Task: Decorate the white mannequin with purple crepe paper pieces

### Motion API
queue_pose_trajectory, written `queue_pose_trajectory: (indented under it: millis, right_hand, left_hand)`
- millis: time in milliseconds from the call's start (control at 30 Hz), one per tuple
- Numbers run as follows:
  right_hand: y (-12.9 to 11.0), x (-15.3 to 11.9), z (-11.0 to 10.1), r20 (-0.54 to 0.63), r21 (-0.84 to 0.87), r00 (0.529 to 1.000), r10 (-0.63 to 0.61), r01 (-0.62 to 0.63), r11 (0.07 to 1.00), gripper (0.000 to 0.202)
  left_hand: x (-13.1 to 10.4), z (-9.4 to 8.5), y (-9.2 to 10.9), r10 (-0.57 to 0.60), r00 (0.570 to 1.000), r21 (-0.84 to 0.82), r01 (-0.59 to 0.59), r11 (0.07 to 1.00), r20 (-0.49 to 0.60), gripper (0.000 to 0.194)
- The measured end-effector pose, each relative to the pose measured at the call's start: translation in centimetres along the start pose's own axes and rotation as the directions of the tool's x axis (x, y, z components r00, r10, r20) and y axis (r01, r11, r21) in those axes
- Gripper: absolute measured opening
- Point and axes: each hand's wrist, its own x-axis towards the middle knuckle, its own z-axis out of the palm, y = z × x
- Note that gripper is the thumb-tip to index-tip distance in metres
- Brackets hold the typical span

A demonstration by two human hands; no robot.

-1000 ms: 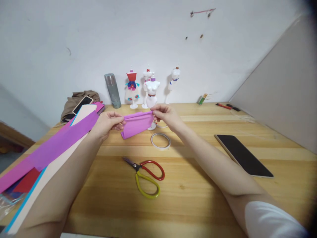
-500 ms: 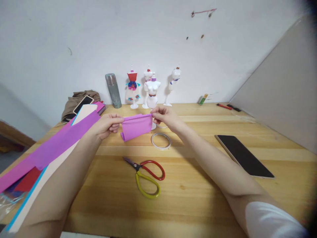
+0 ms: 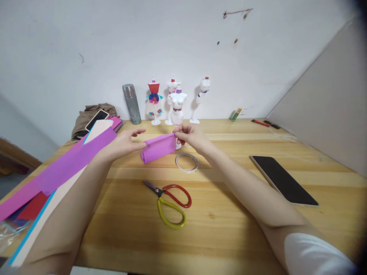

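The paper (image 3: 159,149) is folded but not yet flat; the right hand (image 3: 189,135) pinches it, the left hand (image 3: 123,144) is spread, thumb maybe touching.

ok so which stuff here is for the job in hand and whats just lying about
Likely part of it: folded purple sheet, scissors, white ring, mannequins, coloured sheets

Probably just lying about: flask, small phone, larger dark-screened device, brown cloth

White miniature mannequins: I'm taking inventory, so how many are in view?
4: red-topped white mannequin leftmost; red-necked white mannequin partly hidden behind purple-necked white mannequin; brown-necked white mannequin rightmost.
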Motion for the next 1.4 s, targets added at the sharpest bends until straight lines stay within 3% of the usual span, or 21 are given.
queue_pose_trajectory:
  millis: [200, 367, 467, 600, 700, 800, 900, 1000, 1133, 1300, 1400]
  right_hand:
    - [-0.2, -0.3, 0.3, 0.031, 0.01, 1.0, -0.001, 0.001, 1.0, 0.011]
    - [-0.1, -0.4, 0.3, 0.04, 0.013, 0.999, -0.015, 0.014, 1.0, 0.011]
    - [-0.1, -0.5, 0.0, 0.11, 0.078, 0.992, -0.061, 0.052, 0.996, 0.01]
    - [0.0, -0.6, -0.7, 0.322, 0.172, 0.93, -0.175, 0.124, 0.977, 0.021]
    - [0.3, -0.7, -1.2, 0.477, 0.232, 0.85, -0.224, 0.124, 0.965, 0.031]
    - [0.5, -0.7, -1.4, 0.594, 0.294, 0.758, -0.269, 0.107, 0.95, 0.038]
    - [0.4, -0.8, -1.8, 0.635, 0.32, 0.709, -0.307, 0.12, 0.94, 0.039]
    - [0.1, -0.8, -2.4, 0.651, 0.296, 0.687, -0.322, 0.161, 0.942, 0.037]
    - [-0.3, -0.6, -3.0, 0.66, 0.215, 0.698, -0.276, 0.176, 0.961, 0.043]
    - [-0.5, -0.5, -3.4, 0.678, 0.192, 0.696, -0.235, 0.141, 0.971, 0.044]
    - [-0.5, -0.5, -3.6, 0.681, 0.204, 0.69, -0.243, 0.14, 0.969, 0.041]
  left_hand:
    - [-0.9, 0.3, 1.4, 0.132, 0.988, -0.065, -0.127, 0.99, 0.082, 0.051]
    - [-1.2, -0.6, 1.2, 0.16, 0.986, -0.272, -0.164, 0.948, -0.036, 0.042]
    - [-1.0, -0.4, 0.6, 0.131, 0.989, -0.299, -0.145, 0.943, -0.067, 0.05]
    - [-0.5, 1.1, 0.0, 0.081, 0.996, -0.328, -0.063, 0.943, 0.042, 0.059]
    - [-0.3, 2.8, -0.1, 0.154, 0.978, -0.353, -0.096, 0.931, 0.141, 0.053]
    - [-0.2, 4.3, -0.1, 0.3, 0.912, -0.449, -0.152, 0.881, 0.281, 0.046]
    - [-0.3, 5.2, -0.2, 0.36, 0.845, -0.443, -0.168, 0.88, 0.396, 0.04]
    - [-0.3, 5.2, -0.4, 0.329, 0.819, -0.354, -0.166, 0.92, 0.47, 0.032]
    - [-0.3, 5.1, -0.2, 0.321, 0.822, -0.37, -0.147, 0.917, 0.47, 0.027]
    - [0.0, 6.6, -0.4, 0.4, 0.76, -0.535, -0.082, 0.841, 0.512, 0.05]
    - [0.2, 7.3, -1.1, 0.369, 0.785, -0.489, -0.097, 0.867, 0.498, 0.067]
